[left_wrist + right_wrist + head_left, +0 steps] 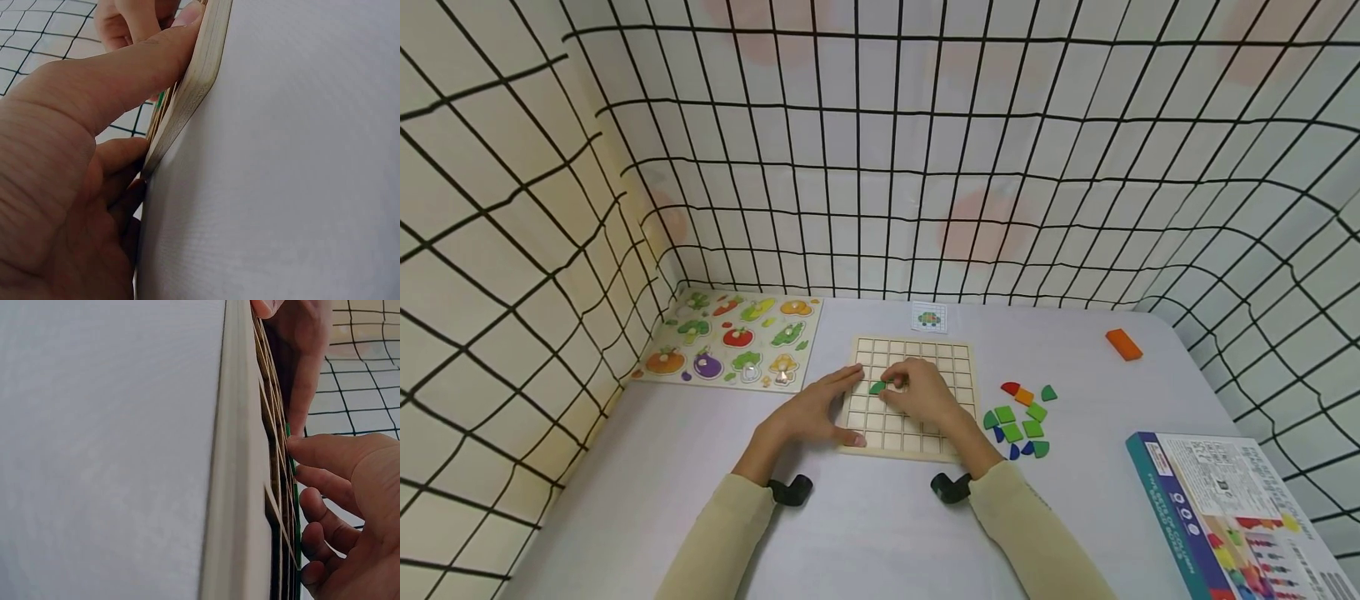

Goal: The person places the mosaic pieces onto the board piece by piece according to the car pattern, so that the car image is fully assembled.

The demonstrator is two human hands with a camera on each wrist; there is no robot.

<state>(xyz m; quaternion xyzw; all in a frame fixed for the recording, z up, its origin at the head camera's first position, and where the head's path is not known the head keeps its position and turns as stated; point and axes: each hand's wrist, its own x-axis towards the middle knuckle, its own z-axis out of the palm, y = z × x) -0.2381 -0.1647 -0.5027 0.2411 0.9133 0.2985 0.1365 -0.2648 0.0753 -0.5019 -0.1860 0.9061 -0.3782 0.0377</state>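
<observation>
A wooden grid board (906, 444) lies flat in the middle of the table. My left hand (808, 410) rests at its left side, fingers stretched along the edge and thumb on the near left corner. My right hand (921, 392) is over the board, pinching a small green quarter-round piece (877, 387) between thumb and index finger at a grid square. In the right wrist view, the fingertips (295, 447) touch the board's surface, where thin green edges (297, 519) show; the other fingers are loosely curled. The right hand hides part of the grid.
Loose green, blue, red and orange pieces (1012, 432) lie right of the board. A pattern card (929, 317) sits behind it. At the left is a vegetable puzzle (760, 342); at the right are an orange block (1123, 344) and a box (1225, 500). Black netting (895, 167) surrounds the table.
</observation>
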